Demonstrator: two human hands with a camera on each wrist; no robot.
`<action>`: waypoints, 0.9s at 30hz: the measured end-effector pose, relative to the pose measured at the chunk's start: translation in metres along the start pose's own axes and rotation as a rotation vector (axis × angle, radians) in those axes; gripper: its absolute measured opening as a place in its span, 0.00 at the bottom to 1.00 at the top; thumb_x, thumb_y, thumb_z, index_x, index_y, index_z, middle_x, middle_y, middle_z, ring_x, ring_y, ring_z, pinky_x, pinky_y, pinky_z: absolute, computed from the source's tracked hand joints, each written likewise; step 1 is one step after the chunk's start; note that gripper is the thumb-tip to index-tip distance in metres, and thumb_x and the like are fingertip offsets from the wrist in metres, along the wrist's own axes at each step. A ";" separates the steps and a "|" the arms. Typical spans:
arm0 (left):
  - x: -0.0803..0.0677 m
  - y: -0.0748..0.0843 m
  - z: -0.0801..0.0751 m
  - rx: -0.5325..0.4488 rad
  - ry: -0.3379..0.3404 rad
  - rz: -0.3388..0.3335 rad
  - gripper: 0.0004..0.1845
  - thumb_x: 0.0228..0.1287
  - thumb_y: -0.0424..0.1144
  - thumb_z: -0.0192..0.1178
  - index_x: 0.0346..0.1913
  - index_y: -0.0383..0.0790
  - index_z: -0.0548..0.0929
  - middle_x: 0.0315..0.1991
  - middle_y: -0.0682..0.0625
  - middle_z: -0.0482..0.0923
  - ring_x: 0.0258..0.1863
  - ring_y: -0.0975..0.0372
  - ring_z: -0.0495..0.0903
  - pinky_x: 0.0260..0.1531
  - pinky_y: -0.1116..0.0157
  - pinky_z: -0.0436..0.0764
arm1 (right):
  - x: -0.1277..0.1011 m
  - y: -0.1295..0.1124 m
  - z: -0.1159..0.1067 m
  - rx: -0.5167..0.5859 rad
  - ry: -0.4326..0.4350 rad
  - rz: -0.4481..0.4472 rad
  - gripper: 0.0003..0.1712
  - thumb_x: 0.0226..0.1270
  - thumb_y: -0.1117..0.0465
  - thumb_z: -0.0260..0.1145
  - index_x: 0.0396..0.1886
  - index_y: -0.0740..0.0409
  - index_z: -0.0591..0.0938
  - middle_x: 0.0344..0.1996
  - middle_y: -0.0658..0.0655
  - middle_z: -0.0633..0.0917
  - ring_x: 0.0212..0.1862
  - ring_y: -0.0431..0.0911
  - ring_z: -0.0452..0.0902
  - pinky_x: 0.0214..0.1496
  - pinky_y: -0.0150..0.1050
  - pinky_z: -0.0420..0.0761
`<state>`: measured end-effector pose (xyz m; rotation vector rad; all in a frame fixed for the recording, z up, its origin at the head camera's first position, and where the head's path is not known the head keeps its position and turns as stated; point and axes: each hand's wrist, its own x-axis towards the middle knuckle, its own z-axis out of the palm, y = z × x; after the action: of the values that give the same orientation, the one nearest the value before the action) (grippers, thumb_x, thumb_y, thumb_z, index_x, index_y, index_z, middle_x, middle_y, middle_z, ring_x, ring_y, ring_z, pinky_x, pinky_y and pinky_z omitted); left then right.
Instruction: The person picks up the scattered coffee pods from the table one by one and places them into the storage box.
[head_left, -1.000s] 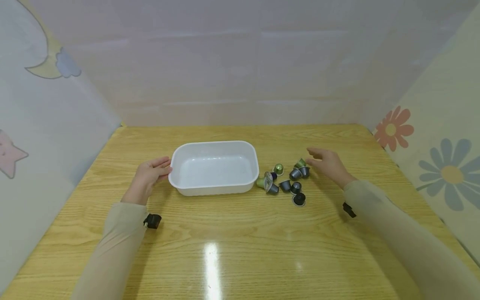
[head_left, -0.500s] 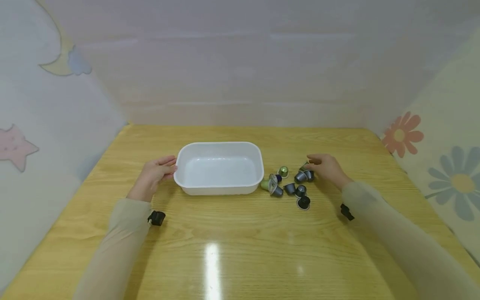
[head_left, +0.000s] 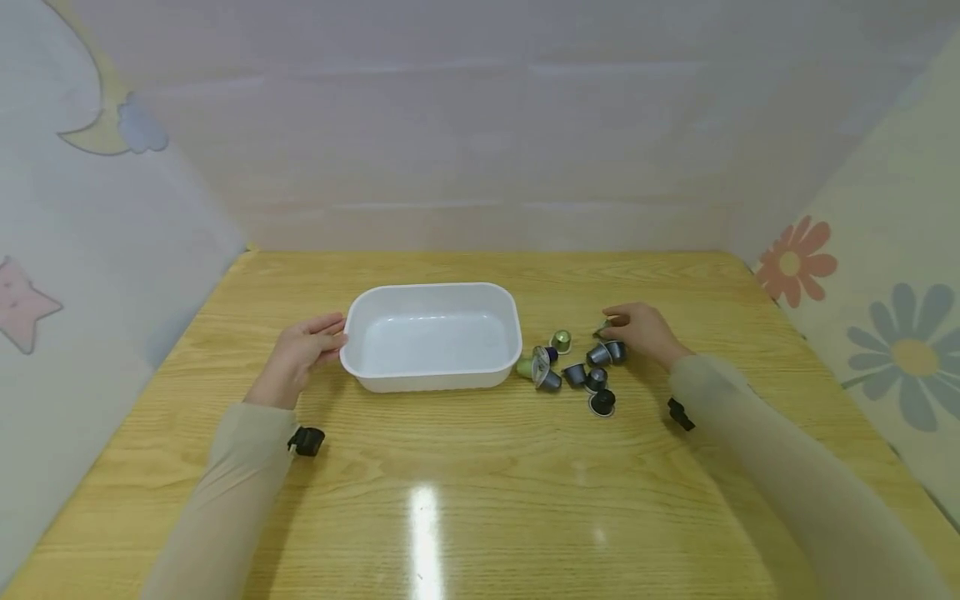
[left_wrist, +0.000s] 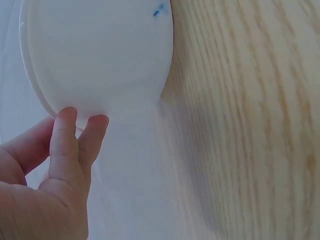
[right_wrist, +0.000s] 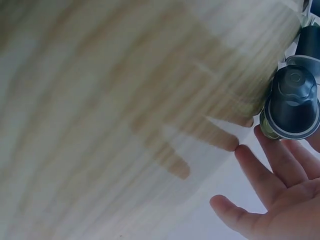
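Shifted left, my right hand (head_left: 641, 331) pinches a green pod (head_left: 603, 327); straight-fingered left hand (head_left: 296, 354) touches the tub (head_left: 431, 381) (smooth, rounded).

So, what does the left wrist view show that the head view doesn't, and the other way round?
Only the left wrist view shows a small blue mark on the outside of the white tub.

Only the head view shows the tub's inside, the capsules beside it, the right grip among them, and the printed flowers.

Both show the left grip at the tub's rim, and the wooden table.
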<state>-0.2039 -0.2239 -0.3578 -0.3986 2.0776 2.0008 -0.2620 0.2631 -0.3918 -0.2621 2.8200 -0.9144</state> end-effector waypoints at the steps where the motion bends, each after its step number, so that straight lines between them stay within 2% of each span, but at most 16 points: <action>1: 0.000 0.000 0.000 0.001 0.001 -0.001 0.32 0.71 0.26 0.53 0.74 0.31 0.57 0.72 0.37 0.56 0.33 0.78 0.78 0.38 0.77 0.80 | 0.000 -0.001 0.000 0.004 -0.002 0.000 0.29 0.70 0.63 0.63 0.65 0.74 0.69 0.58 0.75 0.74 0.59 0.66 0.71 0.60 0.58 0.72; 8: 0.000 -0.001 0.001 -0.018 -0.005 0.000 0.32 0.70 0.25 0.53 0.74 0.31 0.57 0.72 0.36 0.56 0.33 0.77 0.79 0.37 0.77 0.81 | -0.005 -0.008 -0.008 0.075 -0.008 0.041 0.31 0.71 0.61 0.63 0.69 0.70 0.67 0.60 0.74 0.73 0.62 0.65 0.68 0.59 0.57 0.74; 14: 0.001 -0.001 0.002 -0.021 -0.011 -0.013 0.31 0.71 0.26 0.53 0.74 0.32 0.57 0.72 0.37 0.56 0.32 0.77 0.80 0.38 0.76 0.81 | -0.015 -0.020 -0.019 0.123 0.038 0.077 0.32 0.71 0.60 0.63 0.70 0.68 0.66 0.59 0.73 0.74 0.62 0.65 0.68 0.60 0.57 0.73; 22: 0.004 0.002 0.002 -0.072 -0.025 -0.018 0.32 0.70 0.25 0.54 0.74 0.31 0.57 0.71 0.36 0.55 0.32 0.75 0.81 0.38 0.76 0.81 | -0.021 -0.045 -0.025 0.254 0.075 0.075 0.35 0.71 0.56 0.64 0.73 0.62 0.65 0.62 0.69 0.73 0.62 0.61 0.69 0.63 0.56 0.71; 27: 0.004 0.001 0.000 -0.084 -0.029 -0.025 0.32 0.70 0.25 0.54 0.74 0.31 0.57 0.71 0.37 0.56 0.33 0.75 0.82 0.37 0.76 0.81 | -0.019 -0.061 -0.021 0.324 0.094 0.052 0.34 0.70 0.58 0.65 0.72 0.61 0.66 0.63 0.68 0.73 0.63 0.59 0.69 0.63 0.53 0.71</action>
<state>-0.2078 -0.2238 -0.3578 -0.4060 1.9673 2.0718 -0.2411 0.2299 -0.3368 -0.1049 2.6868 -1.3811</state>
